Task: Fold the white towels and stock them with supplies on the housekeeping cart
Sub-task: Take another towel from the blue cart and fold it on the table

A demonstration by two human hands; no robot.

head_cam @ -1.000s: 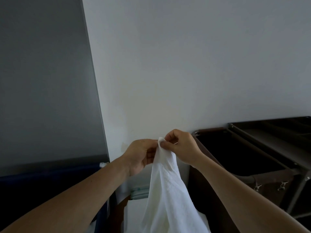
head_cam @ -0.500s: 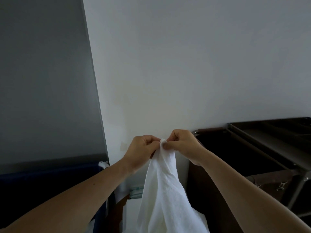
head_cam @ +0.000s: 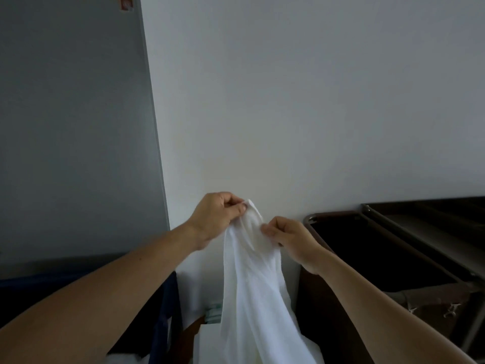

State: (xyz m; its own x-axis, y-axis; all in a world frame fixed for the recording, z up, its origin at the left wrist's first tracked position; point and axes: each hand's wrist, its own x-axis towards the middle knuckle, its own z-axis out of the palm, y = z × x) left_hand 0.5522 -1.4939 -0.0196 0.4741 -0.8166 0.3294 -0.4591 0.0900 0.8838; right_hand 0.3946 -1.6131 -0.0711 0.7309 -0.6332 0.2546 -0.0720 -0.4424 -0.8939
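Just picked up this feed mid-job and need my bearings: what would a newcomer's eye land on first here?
The white towel stands out first, hanging limp in the centre in front of the pale wall and running off the bottom edge. The left hand pinches its top corner, and the right hand pinches the edge just below, to the right. At right stands a dark, open cart bin.

Both bare forearms reach forward and up, converging. Left hand point(head_cam: 219, 219) sits higher, fingers curled, pinching the top of the white towel point(head_cam: 252, 285). Right hand point(head_cam: 291, 240) is just beside and lower, fingers curled, pinching the towel's edge.
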